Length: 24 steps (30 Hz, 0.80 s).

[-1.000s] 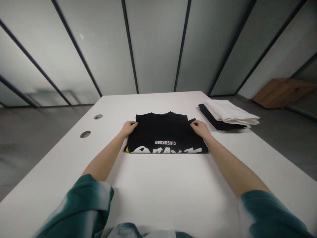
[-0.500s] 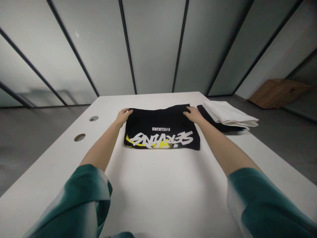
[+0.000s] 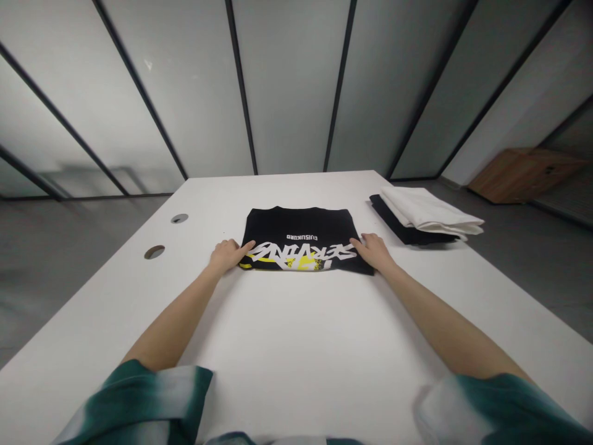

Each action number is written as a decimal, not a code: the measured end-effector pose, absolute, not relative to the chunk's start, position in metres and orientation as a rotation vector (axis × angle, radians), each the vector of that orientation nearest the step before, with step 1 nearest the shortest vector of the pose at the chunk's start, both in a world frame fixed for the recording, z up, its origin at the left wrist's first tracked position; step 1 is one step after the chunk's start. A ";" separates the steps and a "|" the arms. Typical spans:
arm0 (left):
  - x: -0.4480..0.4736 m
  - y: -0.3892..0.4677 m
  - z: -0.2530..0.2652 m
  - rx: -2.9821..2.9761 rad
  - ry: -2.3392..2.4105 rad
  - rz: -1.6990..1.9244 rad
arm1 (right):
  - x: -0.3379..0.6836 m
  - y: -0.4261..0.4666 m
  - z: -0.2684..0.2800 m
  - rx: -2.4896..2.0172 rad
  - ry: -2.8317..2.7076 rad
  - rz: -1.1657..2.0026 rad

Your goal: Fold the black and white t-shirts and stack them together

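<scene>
A folded black T-shirt (image 3: 296,221) with white and yellow print lies on the white table in front of me, its lettering upside down to me. My left hand (image 3: 228,255) is closed at its left side, the thumb resting on the printed cloth. At the opposite side my right hand (image 3: 374,251) pinches the edge, thumb over the print. The fingers beneath the cloth are partly hidden on both sides.
Beyond my right hand, a folded white cloth (image 3: 428,209) is stacked on a folded black cloth (image 3: 393,221). Two round holes pierce the white table (image 3: 287,334) at left. Frosted panels stand behind, and a wooden cabinet (image 3: 523,175) is at far right.
Both hands have left the T-shirt's far corners and come nearer to me, now at its sides by the print. The shirt's far edge lies lower and flatter.
</scene>
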<state>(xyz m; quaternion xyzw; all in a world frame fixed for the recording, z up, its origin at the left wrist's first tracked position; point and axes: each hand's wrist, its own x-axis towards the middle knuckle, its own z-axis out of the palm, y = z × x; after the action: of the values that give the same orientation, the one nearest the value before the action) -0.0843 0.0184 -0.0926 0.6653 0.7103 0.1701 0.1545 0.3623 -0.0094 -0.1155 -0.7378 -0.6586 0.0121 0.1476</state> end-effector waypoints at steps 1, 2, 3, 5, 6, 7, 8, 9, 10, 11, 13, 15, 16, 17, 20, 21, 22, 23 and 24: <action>-0.085 0.013 -0.090 1.927 2.002 0.427 | 0.365 -0.015 -0.113 -2.154 -1.871 0.037; -0.086 0.007 -0.089 1.953 1.969 0.373 | 0.367 -0.020 -0.110 -2.176 -1.857 0.056; -0.085 0.002 -0.088 1.977 1.934 0.341 | 0.368 -0.025 -0.108 -2.181 -1.857 0.091; -0.083 -0.007 -0.089 1.997 1.854 0.398 | 0.371 -0.035 -0.107 -2.127 -1.886 0.189; -0.081 -0.011 -0.090 1.982 1.832 0.467 | 0.372 -0.040 -0.108 -2.073 -1.898 0.235; -0.080 -0.014 -0.092 1.947 1.813 0.558 | 0.373 -0.045 -0.110 -2.012 -1.900 0.270; -0.079 -0.017 -0.094 1.895 1.777 0.657 | 0.374 -0.049 -0.113 -1.952 -1.888 0.293; -0.078 -0.020 -0.096 1.832 1.716 0.753 | 0.374 -0.052 -0.116 -1.899 -1.865 0.312; -0.077 -0.021 -0.098 1.765 1.633 0.835 | 0.374 -0.055 -0.118 -1.855 -1.828 0.335; -0.077 -0.023 -0.099 1.699 1.539 0.897 | 0.373 -0.057 -0.121 -1.820 -1.781 0.370; -0.077 -0.025 -0.101 1.597 1.367 0.982 | 0.372 -0.059 -0.124 -1.760 -1.677 0.455; -0.077 -0.025 -0.103 1.544 1.244 1.052 | 0.368 -0.059 -0.124 -1.699 -1.583 0.517; -0.077 -0.025 -0.104 1.530 1.199 1.079 | 0.367 -0.059 -0.123 -1.669 -1.546 0.526; -0.077 -0.025 -0.105 1.521 1.163 1.099 | 0.365 -0.059 -0.121 -1.638 -1.520 0.526; -0.076 -0.023 -0.111 1.522 1.139 1.110 | 0.361 -0.061 -0.115 -1.560 -1.463 0.510; -0.077 -0.022 -0.112 1.524 1.157 1.106 | 0.361 -0.061 -0.114 -1.545 -1.445 0.506; -0.077 -0.021 -0.114 1.522 1.180 1.105 | 0.361 -0.062 -0.113 -1.535 -1.422 0.504; -0.077 -0.020 -0.115 1.513 1.208 1.110 | 0.361 -0.062 -0.112 -1.525 -1.396 0.506; -0.078 -0.019 -0.116 1.498 1.233 1.123 | 0.361 -0.062 -0.111 -1.511 -1.367 0.518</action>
<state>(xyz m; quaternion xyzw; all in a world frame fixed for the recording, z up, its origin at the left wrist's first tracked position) -0.0775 -0.0187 -0.1162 0.6018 0.4953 0.4510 0.4349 0.3613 -0.0624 -0.1113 -0.6239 -0.5644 0.2138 0.4965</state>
